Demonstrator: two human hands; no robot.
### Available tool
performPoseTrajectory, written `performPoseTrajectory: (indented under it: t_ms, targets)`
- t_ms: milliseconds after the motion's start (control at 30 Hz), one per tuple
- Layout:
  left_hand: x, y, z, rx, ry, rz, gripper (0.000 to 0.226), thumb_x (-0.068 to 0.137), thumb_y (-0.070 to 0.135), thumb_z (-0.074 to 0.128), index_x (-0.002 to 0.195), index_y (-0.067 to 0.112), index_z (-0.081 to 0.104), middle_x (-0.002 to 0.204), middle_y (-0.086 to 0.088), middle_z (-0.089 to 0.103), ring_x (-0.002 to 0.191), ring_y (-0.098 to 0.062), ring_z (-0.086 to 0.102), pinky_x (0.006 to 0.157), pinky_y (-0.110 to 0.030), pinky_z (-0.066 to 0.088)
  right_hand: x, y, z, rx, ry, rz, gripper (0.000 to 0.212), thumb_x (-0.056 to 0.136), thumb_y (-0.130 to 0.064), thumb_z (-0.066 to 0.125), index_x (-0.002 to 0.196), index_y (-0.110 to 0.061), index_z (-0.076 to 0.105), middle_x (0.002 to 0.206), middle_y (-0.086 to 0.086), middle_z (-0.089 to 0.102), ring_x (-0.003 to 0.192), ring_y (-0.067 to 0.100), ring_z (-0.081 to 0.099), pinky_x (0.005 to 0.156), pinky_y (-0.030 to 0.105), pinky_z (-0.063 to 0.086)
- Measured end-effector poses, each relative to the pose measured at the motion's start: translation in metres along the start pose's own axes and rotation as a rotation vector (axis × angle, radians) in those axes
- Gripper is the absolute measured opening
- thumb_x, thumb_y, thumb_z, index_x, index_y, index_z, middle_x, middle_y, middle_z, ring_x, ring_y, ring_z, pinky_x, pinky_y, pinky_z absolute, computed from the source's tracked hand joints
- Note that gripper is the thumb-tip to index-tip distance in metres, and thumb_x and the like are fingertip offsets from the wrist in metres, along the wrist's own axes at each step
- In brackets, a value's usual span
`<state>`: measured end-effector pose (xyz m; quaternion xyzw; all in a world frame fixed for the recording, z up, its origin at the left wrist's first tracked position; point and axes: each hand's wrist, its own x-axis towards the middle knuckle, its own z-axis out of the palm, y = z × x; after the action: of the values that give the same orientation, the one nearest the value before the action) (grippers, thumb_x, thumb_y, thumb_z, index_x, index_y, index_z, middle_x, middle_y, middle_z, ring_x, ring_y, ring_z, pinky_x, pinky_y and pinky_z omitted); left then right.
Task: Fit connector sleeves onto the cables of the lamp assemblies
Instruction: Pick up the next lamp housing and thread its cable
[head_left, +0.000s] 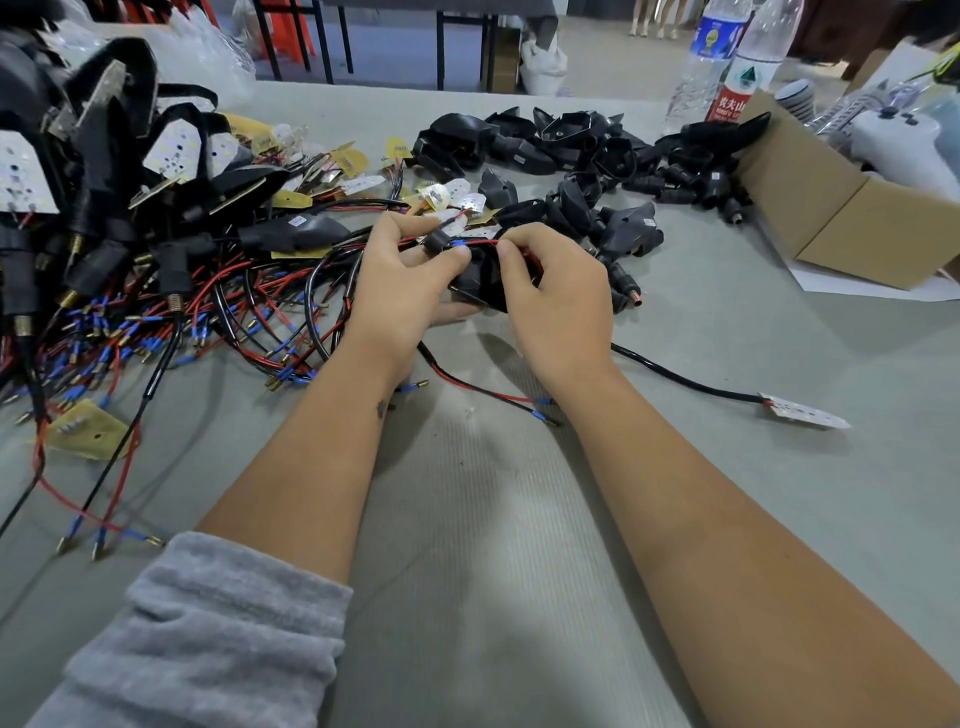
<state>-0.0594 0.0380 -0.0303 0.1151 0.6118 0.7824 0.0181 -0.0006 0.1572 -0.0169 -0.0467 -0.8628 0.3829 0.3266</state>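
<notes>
At the table's middle my left hand (402, 280) pinches a small black connector sleeve (435, 242) between thumb and forefinger. A red cable (479, 242) with a blue-tipped end runs from the sleeve to my right hand (550, 291), which pinches it. Under both hands sits a black lamp housing (480, 283), partly hidden by my fingers. Its black cable (685, 382) trails right to a white LED board (805, 413). Whether the cable tip is inside the sleeve I cannot tell.
A tangle of red and black cables (171, 322) with finished lamp assemblies fills the left side. Loose black housings (571, 150) lie at the back. A cardboard box (831, 208) and two water bottles (727, 57) stand at the right rear. Grey mat (493, 545) lies before me.
</notes>
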Motion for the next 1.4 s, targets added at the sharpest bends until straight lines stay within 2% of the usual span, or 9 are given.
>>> performPoseTrajectory:
  t_ms: [100, 200, 333, 567, 700, 900, 1000, 1200, 1400]
  targets:
    - [-0.001, 0.005, 0.001, -0.117, -0.016, -0.052, 0.011, 0.090, 0.011, 0.060, 0.098, 0.016, 0.054, 0.106, -0.012, 0.061, 0.088, -0.020, 0.071, 0.066, -0.043, 0.060, -0.001, 0.000, 0.001, -0.064, -0.028, -0.016, 0.020, 0.098, -0.025, 0.051, 0.098, -0.016, 0.069, 0.092, -0.002, 0.065, 0.088, 0.015, 0.057, 0.078, 0.039, 0.046]
    - [-0.001, 0.008, 0.001, -0.301, -0.067, -0.096, 0.008, 0.097, 0.011, 0.047, 0.093, 0.014, 0.054, 0.096, -0.010, 0.061, 0.082, -0.020, 0.072, 0.063, -0.042, 0.058, -0.002, -0.001, 0.001, -0.128, -0.051, -0.032, 0.019, 0.098, -0.027, 0.053, 0.099, -0.021, 0.071, 0.092, -0.002, 0.061, 0.087, 0.014, 0.055, 0.074, 0.038, 0.046]
    - [0.001, 0.008, 0.000, -0.417, -0.106, -0.153, 0.020, 0.101, 0.008, 0.043, 0.120, 0.011, 0.049, 0.097, -0.008, 0.068, 0.088, -0.021, 0.071, 0.069, -0.043, 0.058, -0.001, -0.001, 0.002, -0.141, -0.058, -0.035, 0.020, 0.098, -0.030, 0.053, 0.103, -0.027, 0.072, 0.086, -0.005, 0.053, 0.084, 0.012, 0.052, 0.066, 0.034, 0.043]
    - [-0.001, 0.008, 0.003, -0.303, -0.249, -0.226, 0.025, 0.101, 0.014, 0.042, 0.116, 0.011, 0.063, 0.095, -0.003, 0.073, 0.091, -0.014, 0.070, 0.071, -0.034, 0.058, 0.000, 0.001, 0.002, -0.128, 0.003, -0.063, 0.017, 0.096, -0.032, 0.056, 0.101, -0.029, 0.072, 0.082, -0.008, 0.046, 0.080, 0.012, 0.052, 0.060, 0.031, 0.036]
    - [-0.002, 0.008, 0.002, -0.284, -0.269, -0.197, 0.027, 0.103, 0.018, 0.041, 0.115, 0.019, 0.065, 0.098, -0.003, 0.069, 0.092, -0.014, 0.069, 0.073, -0.036, 0.057, 0.000, 0.001, 0.003, -0.139, -0.014, -0.108, 0.017, 0.095, -0.026, 0.056, 0.103, -0.022, 0.070, 0.091, -0.001, 0.054, 0.088, 0.017, 0.055, 0.065, 0.037, 0.044]
    - [-0.001, 0.005, 0.006, -0.301, -0.112, -0.166, 0.030, 0.106, 0.023, 0.035, 0.099, 0.021, 0.063, 0.094, -0.005, 0.069, 0.090, -0.022, 0.071, 0.067, -0.039, 0.058, 0.003, 0.003, 0.001, -0.256, 0.054, 0.008, 0.013, 0.085, -0.018, 0.056, 0.096, -0.012, 0.052, 0.100, 0.003, 0.050, 0.093, 0.022, 0.047, 0.072, 0.037, 0.043]
    - [0.001, 0.004, 0.007, -0.294, -0.068, -0.173, 0.029, 0.107, 0.023, 0.034, 0.098, 0.021, 0.062, 0.102, -0.009, 0.067, 0.090, -0.023, 0.072, 0.065, -0.039, 0.058, 0.003, 0.004, 0.000, -0.299, -0.030, 0.100, 0.018, 0.082, -0.022, 0.054, 0.095, -0.012, 0.049, 0.098, 0.003, 0.048, 0.091, 0.026, 0.046, 0.076, 0.039, 0.041]
    - [0.003, 0.003, 0.006, -0.334, 0.013, -0.153, 0.031, 0.107, 0.029, 0.029, 0.100, 0.023, 0.058, 0.104, -0.012, 0.068, 0.093, -0.026, 0.072, 0.067, -0.041, 0.059, 0.002, 0.004, -0.003, -0.246, -0.115, 0.143, 0.017, 0.084, -0.030, 0.049, 0.091, -0.014, 0.047, 0.094, 0.000, 0.046, 0.083, 0.027, 0.049, 0.070, 0.039, 0.040]
    - [0.009, 0.004, -0.006, -0.585, 0.171, -0.233, 0.028, 0.106, 0.034, 0.032, 0.103, 0.024, 0.057, 0.098, -0.010, 0.073, 0.095, -0.029, 0.071, 0.068, -0.046, 0.060, 0.003, 0.012, -0.005, -0.430, -0.175, 0.080, 0.005, 0.090, -0.016, 0.039, 0.090, -0.014, 0.043, 0.084, 0.002, 0.050, 0.078, 0.027, 0.048, 0.061, 0.035, 0.028]
